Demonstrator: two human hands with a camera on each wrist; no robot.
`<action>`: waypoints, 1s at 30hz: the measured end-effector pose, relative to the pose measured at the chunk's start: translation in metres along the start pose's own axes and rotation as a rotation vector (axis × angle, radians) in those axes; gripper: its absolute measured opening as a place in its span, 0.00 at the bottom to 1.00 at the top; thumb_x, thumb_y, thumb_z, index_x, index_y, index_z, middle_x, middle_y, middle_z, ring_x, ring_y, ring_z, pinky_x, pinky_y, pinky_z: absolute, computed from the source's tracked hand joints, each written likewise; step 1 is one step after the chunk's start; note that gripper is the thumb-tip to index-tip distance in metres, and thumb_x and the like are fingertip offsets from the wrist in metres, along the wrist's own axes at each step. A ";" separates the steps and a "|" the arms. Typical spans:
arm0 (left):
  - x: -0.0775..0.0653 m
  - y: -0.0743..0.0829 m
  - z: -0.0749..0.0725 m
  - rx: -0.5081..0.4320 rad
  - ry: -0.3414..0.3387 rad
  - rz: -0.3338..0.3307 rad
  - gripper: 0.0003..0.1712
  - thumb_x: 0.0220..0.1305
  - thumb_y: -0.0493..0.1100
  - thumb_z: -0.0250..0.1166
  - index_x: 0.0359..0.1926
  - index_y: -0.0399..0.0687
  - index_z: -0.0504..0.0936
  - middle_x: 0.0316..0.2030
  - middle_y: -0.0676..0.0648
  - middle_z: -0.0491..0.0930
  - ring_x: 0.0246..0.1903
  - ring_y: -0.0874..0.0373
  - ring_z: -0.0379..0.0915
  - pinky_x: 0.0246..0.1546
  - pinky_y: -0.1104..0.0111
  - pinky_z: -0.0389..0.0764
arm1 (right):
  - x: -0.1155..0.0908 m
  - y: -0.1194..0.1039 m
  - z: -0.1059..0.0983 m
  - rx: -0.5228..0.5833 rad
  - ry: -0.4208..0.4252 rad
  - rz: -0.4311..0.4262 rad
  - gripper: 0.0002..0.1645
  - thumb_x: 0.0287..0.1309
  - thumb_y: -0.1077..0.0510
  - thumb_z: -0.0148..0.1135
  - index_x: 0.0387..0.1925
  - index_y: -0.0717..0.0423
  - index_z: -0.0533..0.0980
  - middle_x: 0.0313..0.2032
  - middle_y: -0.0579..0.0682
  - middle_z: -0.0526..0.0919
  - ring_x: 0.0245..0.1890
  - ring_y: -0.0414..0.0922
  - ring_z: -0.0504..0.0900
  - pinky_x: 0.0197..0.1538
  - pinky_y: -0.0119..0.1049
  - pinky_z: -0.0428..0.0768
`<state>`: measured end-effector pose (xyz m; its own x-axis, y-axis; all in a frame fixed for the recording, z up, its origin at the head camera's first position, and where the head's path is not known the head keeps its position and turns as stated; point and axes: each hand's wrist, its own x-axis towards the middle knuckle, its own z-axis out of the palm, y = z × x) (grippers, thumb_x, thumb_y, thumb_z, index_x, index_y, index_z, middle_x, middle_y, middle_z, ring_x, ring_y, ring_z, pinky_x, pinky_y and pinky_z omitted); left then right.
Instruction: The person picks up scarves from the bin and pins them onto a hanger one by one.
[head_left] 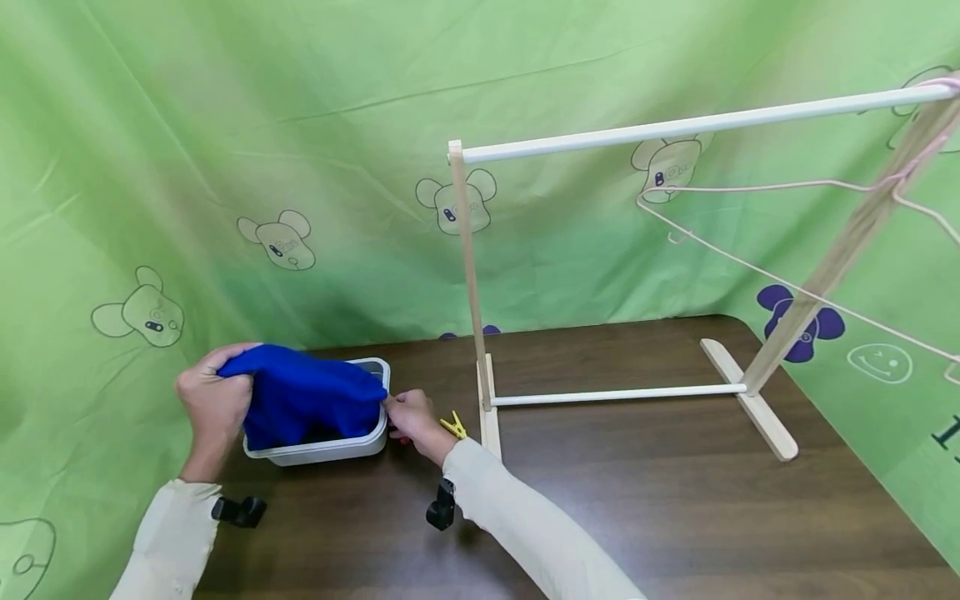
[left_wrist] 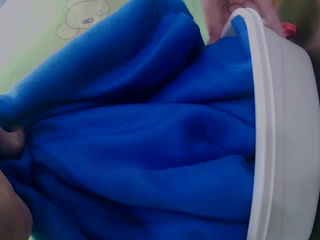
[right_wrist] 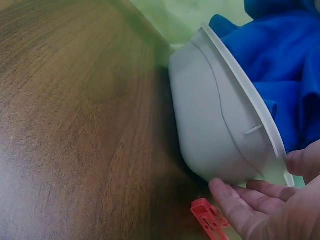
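Observation:
A blue cloth [head_left: 311, 396] is bunched up out of a white plastic tub [head_left: 330, 452] on the table's left side. My left hand [head_left: 213, 398] grips the cloth's raised left end, above the tub's left side. In the left wrist view the fabric [left_wrist: 145, 150] stretches in folds from that grip down into the tub. My right hand [head_left: 415, 419] holds the tub's right end, thumb over the rim and fingers against the outer wall, as the right wrist view shows. Close under those fingers lies a red clothespin [right_wrist: 207, 215].
A yellow clothespin [head_left: 453, 426] is beside my right wrist. Right of it stands a wooden rack with a white top bar [head_left: 675, 127] and a white lower bar [head_left: 615, 395]. A pink hanger [head_left: 750, 187] hangs at the rack's right end. Green printed curtain [head_left: 360, 208] surrounds the brown table [head_left: 600, 492].

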<state>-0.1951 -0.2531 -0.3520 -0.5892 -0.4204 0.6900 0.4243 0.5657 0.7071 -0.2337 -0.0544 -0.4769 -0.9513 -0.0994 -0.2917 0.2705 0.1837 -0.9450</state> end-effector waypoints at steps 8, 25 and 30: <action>0.011 0.021 0.001 -0.093 0.034 -0.007 0.18 0.45 0.23 0.51 0.25 0.37 0.87 0.24 0.53 0.86 0.26 0.75 0.78 0.33 0.84 0.75 | 0.006 -0.006 -0.007 0.054 -0.021 -0.026 0.23 0.60 0.44 0.55 0.29 0.60 0.81 0.24 0.54 0.80 0.26 0.49 0.84 0.34 0.43 0.84; 0.018 0.005 -0.003 -0.119 0.092 0.042 0.20 0.44 0.23 0.49 0.26 0.38 0.87 0.26 0.48 0.86 0.29 0.70 0.81 0.35 0.80 0.77 | 0.006 -0.007 -0.005 0.043 -0.022 0.034 0.22 0.61 0.44 0.55 0.32 0.60 0.81 0.28 0.57 0.82 0.30 0.52 0.85 0.34 0.43 0.84; 0.018 0.003 -0.004 -0.121 0.145 0.093 0.22 0.43 0.22 0.48 0.27 0.39 0.87 0.26 0.48 0.86 0.30 0.69 0.81 0.37 0.80 0.77 | 0.006 -0.006 -0.001 0.036 -0.008 0.034 0.22 0.60 0.44 0.55 0.34 0.61 0.81 0.25 0.54 0.81 0.26 0.48 0.84 0.33 0.42 0.84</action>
<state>-0.2017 -0.2621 -0.3364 -0.4417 -0.4732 0.7622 0.5574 0.5210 0.6464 -0.2407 -0.0546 -0.4730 -0.9403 -0.1020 -0.3247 0.3079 0.1516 -0.9392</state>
